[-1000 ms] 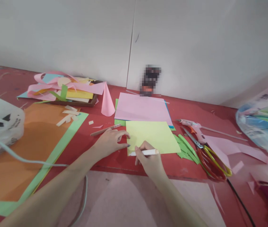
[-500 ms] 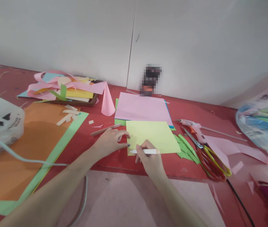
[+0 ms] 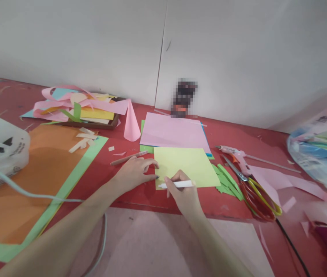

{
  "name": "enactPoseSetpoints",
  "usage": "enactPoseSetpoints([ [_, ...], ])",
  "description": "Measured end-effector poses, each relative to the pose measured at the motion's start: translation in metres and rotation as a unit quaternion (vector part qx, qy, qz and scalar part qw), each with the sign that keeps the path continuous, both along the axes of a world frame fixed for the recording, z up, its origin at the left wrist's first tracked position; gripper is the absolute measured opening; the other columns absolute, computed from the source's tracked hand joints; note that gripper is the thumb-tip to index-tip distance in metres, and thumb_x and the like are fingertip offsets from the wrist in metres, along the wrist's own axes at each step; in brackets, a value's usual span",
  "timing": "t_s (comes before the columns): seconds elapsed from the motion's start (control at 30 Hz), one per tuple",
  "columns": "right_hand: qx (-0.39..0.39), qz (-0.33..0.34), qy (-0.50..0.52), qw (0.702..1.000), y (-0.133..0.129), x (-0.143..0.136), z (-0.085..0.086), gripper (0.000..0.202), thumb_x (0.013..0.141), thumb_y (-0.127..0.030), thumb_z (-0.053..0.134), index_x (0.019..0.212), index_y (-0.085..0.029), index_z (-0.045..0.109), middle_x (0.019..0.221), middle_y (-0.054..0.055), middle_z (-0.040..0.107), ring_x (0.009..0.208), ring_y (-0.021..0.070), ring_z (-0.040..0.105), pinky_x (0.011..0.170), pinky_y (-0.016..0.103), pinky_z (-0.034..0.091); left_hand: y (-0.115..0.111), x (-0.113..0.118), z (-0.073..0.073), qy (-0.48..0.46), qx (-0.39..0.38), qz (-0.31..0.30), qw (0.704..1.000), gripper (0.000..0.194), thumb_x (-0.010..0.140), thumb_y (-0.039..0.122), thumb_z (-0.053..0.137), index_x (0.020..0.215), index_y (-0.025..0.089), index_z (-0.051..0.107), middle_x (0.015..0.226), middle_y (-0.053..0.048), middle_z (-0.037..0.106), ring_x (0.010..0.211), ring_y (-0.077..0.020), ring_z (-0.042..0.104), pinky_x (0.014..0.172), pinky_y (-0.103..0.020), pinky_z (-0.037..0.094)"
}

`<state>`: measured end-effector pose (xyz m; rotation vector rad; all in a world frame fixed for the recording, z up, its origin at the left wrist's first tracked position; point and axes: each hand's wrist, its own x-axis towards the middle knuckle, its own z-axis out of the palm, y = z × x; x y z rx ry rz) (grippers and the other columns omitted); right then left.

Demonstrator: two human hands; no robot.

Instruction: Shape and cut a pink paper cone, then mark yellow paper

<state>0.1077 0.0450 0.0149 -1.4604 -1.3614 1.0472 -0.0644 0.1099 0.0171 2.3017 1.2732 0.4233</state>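
A yellow sheet of paper (image 3: pixel 189 165) lies on the red surface in front of me. My right hand (image 3: pixel 183 192) holds a white pen (image 3: pixel 180 184) over its lower left part, the pen's tip pointing left near the sheet's bottom left corner. At the sheet's left edge rests my left hand (image 3: pixel 137 171), its fingers apart and its fingertips touching the paper. Behind the yellow sheet is a pink sheet (image 3: pixel 175 130) on top of blue and green ones. A closed brown pen (image 3: pixel 128 158) lies behind my left hand.
A pink cone (image 3: pixel 131 125) stands beside a tray of paper scraps (image 3: pixel 94 125). Scissors (image 3: pixel 257 196), a glue gun (image 3: pixel 236 154) and green scraps (image 3: pixel 228 182) lie at the right. Orange paper (image 3: pixel 33 173), a white bag (image 3: pixel 2 154) and a cable (image 3: pixel 36 195) are at the left.
The right hand and the pen have shifted very slightly. The left hand stays where it was on the paper's edge.
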Motion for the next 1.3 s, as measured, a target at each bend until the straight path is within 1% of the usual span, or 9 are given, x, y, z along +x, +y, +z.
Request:
enactPoseSetpoints([
  [0.1,0.005,0.012,-0.005,1.000,0.0000,-0.0005,-0.0019,0.032,0.075,-0.038,0.055,0.054,-0.021,0.038,0.038,-0.005,0.047,0.037,0.0075,0.037,0.040,0.019,0.030,-0.0002,0.0001,0.0003,-0.002,0.003,0.000,1.000,0.036,0.073,0.051,0.052,0.094,0.023,0.061,0.058,0.005,0.045,0.058,-0.0122,0.047,0.087,-0.034,0.035],
  [0.3,0.004,0.019,-0.020,1.000,-0.0001,0.0000,-0.0003,0.032,0.076,-0.037,0.054,0.053,-0.020,0.039,0.040,-0.004,0.050,0.039,0.0079,0.039,0.042,0.020,0.030,-0.0001,0.0004,0.0002,-0.006,-0.003,0.003,1.000,0.035,0.073,0.050,0.053,0.094,0.024,0.060,0.058,0.006,0.043,0.059,-0.0122,0.048,0.088,-0.034,0.034],
  [0.5,0.004,-0.001,-0.021,1.000,-0.0004,0.0005,0.0013,0.031,0.077,-0.038,0.053,0.055,-0.020,0.041,0.042,-0.004,0.052,0.041,0.0084,0.041,0.044,0.020,0.032,-0.0006,-0.0003,0.0008,-0.005,-0.004,0.001,1.000,0.036,0.073,0.051,0.053,0.095,0.024,0.060,0.057,0.006,0.042,0.058,-0.0120,0.046,0.087,-0.035,0.035],
  [0.63,0.002,0.005,-0.018,1.000,-0.0011,0.0002,0.0014,0.031,0.077,-0.037,0.054,0.055,-0.020,0.041,0.042,-0.004,0.052,0.039,0.0080,0.041,0.042,0.019,0.032,-0.0005,-0.0002,0.0002,-0.003,-0.007,0.002,1.000,0.036,0.073,0.052,0.052,0.095,0.023,0.060,0.057,0.006,0.043,0.057,-0.0117,0.046,0.084,-0.034,0.036],
  [0.77,0.023,-0.020,-0.029,0.999,-0.0014,0.0011,-0.0013,0.030,0.078,-0.038,0.052,0.056,-0.020,0.042,0.042,-0.004,0.052,0.041,0.0091,0.045,0.043,0.019,0.034,0.0003,0.0001,-0.0014,0.000,-0.002,0.001,1.000,0.037,0.073,0.052,0.053,0.094,0.023,0.060,0.057,0.006,0.043,0.057,-0.0118,0.046,0.083,-0.034,0.037],
  [0.87,0.023,-0.032,-0.023,0.999,-0.0006,0.0019,-0.0031,0.029,0.078,-0.038,0.052,0.057,-0.020,0.042,0.043,-0.003,0.053,0.043,0.0100,0.049,0.044,0.019,0.036,0.0005,0.0002,-0.0017,0.003,-0.002,0.004,1.000,0.036,0.072,0.051,0.054,0.094,0.023,0.060,0.056,0.006,0.043,0.055,-0.0117,0.045,0.081,-0.033,0.037],
  [1.07,0.024,-0.008,-0.029,0.999,-0.0014,0.0010,-0.0016,0.030,0.077,-0.037,0.053,0.055,-0.020,0.042,0.042,-0.004,0.052,0.040,0.0089,0.045,0.043,0.019,0.034,-0.0003,0.0005,-0.0008,0.001,0.002,0.004,1.000,0.035,0.073,0.050,0.054,0.094,0.023,0.061,0.057,0.006,0.044,0.057,-0.0117,0.046,0.084,-0.033,0.036],
  [1.2,0.031,-0.043,-0.036,0.998,-0.0021,0.0013,-0.0025,0.029,0.079,-0.037,0.052,0.057,-0.021,0.041,0.042,-0.005,0.052,0.042,0.0098,0.049,0.045,0.019,0.036,0.0001,0.0005,-0.0012,0.004,0.002,0.005,1.000,0.037,0.073,0.052,0.053,0.094,0.023,0.061,0.055,0.006,0.042,0.056,-0.0117,0.046,0.085,-0.033,0.036],
  [1.3,0.030,-0.055,-0.027,0.998,-0.0012,0.0022,-0.0036,0.030,0.079,-0.037,0.051,0.056,-0.021,0.041,0.042,-0.004,0.053,0.044,0.0108,0.052,0.046,0.020,0.037,0.0007,0.0003,-0.0016,0.011,-0.001,0.003,1.000,0.037,0.073,0.052,0.052,0.094,0.023,0.060,0.055,0.007,0.042,0.054,-0.0114,0.046,0.084,-0.033,0.036],
])
